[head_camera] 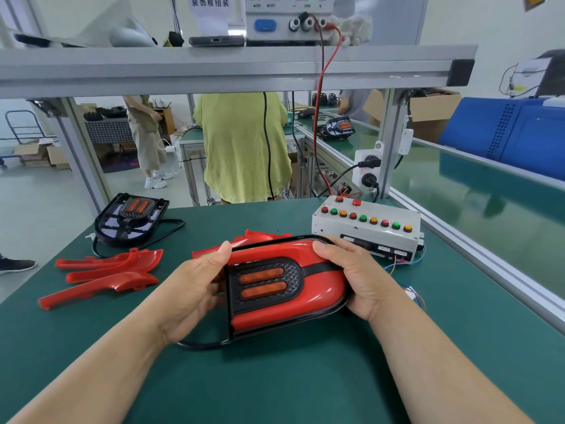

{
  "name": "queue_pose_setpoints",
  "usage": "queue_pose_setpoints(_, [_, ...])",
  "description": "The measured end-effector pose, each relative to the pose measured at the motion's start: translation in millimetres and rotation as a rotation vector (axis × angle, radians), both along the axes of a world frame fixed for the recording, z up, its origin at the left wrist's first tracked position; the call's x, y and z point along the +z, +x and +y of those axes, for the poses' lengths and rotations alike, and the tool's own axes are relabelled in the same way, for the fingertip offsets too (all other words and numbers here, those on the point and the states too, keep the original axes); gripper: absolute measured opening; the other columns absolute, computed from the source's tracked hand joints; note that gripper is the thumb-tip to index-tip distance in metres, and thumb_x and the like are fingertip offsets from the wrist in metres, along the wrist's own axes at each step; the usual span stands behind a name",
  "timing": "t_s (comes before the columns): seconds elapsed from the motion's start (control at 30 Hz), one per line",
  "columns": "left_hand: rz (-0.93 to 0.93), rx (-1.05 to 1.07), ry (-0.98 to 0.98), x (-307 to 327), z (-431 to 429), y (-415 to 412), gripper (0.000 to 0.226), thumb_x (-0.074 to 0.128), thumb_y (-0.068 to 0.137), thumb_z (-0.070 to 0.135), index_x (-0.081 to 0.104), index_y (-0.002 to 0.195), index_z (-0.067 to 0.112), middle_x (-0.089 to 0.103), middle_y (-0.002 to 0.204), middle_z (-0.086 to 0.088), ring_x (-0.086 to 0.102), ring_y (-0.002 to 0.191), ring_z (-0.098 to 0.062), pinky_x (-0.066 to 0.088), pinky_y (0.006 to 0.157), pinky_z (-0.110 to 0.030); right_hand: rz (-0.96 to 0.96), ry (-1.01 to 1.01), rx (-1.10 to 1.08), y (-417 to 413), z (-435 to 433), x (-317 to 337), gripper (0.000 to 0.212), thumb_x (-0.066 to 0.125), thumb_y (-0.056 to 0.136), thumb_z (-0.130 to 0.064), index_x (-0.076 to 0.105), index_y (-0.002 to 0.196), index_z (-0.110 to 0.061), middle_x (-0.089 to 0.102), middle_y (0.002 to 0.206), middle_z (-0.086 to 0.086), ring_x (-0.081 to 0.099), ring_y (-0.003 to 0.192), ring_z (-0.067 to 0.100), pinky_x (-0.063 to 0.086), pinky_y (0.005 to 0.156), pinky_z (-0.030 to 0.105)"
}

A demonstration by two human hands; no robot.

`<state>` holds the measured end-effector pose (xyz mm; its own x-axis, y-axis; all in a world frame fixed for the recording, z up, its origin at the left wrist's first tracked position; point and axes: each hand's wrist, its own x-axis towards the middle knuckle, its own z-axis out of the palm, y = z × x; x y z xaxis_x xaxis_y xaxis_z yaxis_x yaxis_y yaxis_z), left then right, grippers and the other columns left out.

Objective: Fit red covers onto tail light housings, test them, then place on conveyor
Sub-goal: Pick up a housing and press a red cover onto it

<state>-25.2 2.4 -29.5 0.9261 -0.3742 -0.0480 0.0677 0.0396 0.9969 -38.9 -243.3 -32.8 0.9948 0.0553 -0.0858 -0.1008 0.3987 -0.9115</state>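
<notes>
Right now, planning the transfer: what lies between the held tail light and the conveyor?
Head view: past the right hand gripping the tail light, thin coloured wires on the mat, then the metal rail edging the conveyor.

Left hand (195, 289) and right hand (357, 276) grip red-covered tail light (284, 286) above green bench (305, 377); spare red covers (104, 273) left.

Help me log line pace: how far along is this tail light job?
Done: a red cover sits on the housing. In hand: the left hand and right hand grip it, apparently seating it. Left: testing at the button box, placing on the conveyor, then the bare housing and loose covers.
</notes>
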Motion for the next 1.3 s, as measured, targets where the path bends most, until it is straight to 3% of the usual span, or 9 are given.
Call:
queue_pose_setpoints(0.2, [-0.016,0.014,0.029,-3.2,2.2,2.3,0.044,0.05,0.092,0.05,0.071,0.119,0.023,0.07,0.123,-0.004,0.066,0.115,-0.025,0.057,0.09,-0.039,-0.001,-0.034,0.0,0.2,-0.5,-0.7,0.041,0.075,0.071,-0.021,0.073,0.111,-0.009,0.072,0.109,0.021,0.068,0.089,0.033,0.054,0.089,0.055])
queue_pose_setpoints(0.37, [-0.006,0.027,0.073,-0.3,2.6,0.1,0.038,0.055,0.09,0.049,0.073,0.114,0.026,0.072,0.118,-0.001,0.067,0.112,-0.022,0.059,0.084,-0.035,-0.023,-0.051,0.005,1.4,-0.7,-1.2,0.038,0.076,0.071,-0.023,0.075,0.107,-0.011,0.074,0.104,0.018,0.07,0.084,0.03,0.058,0.083,0.049])
queue_pose_setpoints(0.43, [-0.246,0.243,0.249,-1.9,3.4,2.3,0.022,0.063,0.09,0.041,0.073,0.109,0.034,0.071,0.114,0.008,0.065,0.112,-0.015,0.052,0.094,-0.032,-0.027,-0.054,0.01,2.1,-0.7,-1.4,0.035,0.076,0.071,-0.024,0.075,0.104,-0.013,0.074,0.1,0.017,0.071,0.081,0.028,0.059,0.079,0.046])
queue_pose_setpoints(0.53, [-0.686,0.406,0.519,-1.3,4.1,-0.1,0.033,0.074,0.084,0.029,0.066,0.112,0.044,0.06,0.11,0.02,0.056,0.11,-0.002,0.04,0.093,-0.018,-0.038,-0.086,-0.004,1.7,1.2,0.0,0.033,0.075,0.075,-0.031,0.076,0.103,-0.014,0.075,0.1,0.016,0.071,0.081,0.027,0.06,0.077,0.045])
queue_pose_setpoints(0.67, [-0.842,0.385,0.523,-1.0,-2.1,-2.9,0.027,0.075,0.085,0.012,0.074,0.106,0.029,0.057,0.097,0.014,0.056,0.101,-0.011,0.04,0.088,-0.012,-0.018,-0.132,-0.032,2.4,4.4,3.1,0.041,0.047,0.101,-0.048,0.081,0.091,-0.026,0.077,0.098,0.01,0.075,0.082,0.023,0.063,0.071,0.039])
queue_pose_setpoints(0.77, [-0.859,0.362,0.501,1.0,-3.5,-3.1,0.027,0.073,0.085,0.005,0.075,0.106,0.021,0.058,0.093,0.013,0.057,0.098,-0.013,0.041,0.088,-0.014,-0.017,-0.151,-0.026,3.2,3.3,3.6,0.05,0.037,0.104,-0.051,0.08,0.082,-0.037,0.078,0.092,0.004,0.075,0.078,0.017,0.061,0.064,0.033])
queue_pose_setpoints(0.87, [-0.841,0.349,0.481,2.0,-3.4,-2.9,0.026,0.073,0.084,0.004,0.076,0.105,0.02,0.058,0.093,0.009,0.058,0.096,-0.013,0.042,0.087,-0.015,-0.043,-0.177,-0.029,3.0,4.7,2.0,0.042,0.046,0.099,-0.052,0.08,0.09,-0.028,0.078,0.095,0.008,0.075,0.081,0.022,0.062,0.069,0.038])
queue_pose_setpoints(1.0, [-0.815,0.339,0.456,0.4,-5.6,-1.2,0.026,0.073,0.084,0.002,0.077,0.103,0.019,0.059,0.093,0.008,0.058,0.096,-0.014,0.041,0.087,-0.016,-0.102,-0.139,-0.019,1.4,5.6,-0.2,0.045,0.081,0.065,-0.038,0.075,0.102,-0.014,0.075,0.099,0.016,0.072,0.079,0.027,0.061,0.068,0.041])
queue_pose_setpoints(1.3, [-0.813,0.333,0.351,-5.3,-1.2,5.3,0.036,0.072,0.083,-0.001,0.073,0.096,0.033,0.061,0.094,0.005,0.059,0.091,-0.01,0.041,0.083,-0.011,-0.158,-0.15,0.044,-3.5,5.2,4.0,0.053,0.086,0.054,-0.017,0.074,0.105,-0.016,0.075,0.101,0.016,0.073,0.081,0.029,0.061,0.071,0.041])
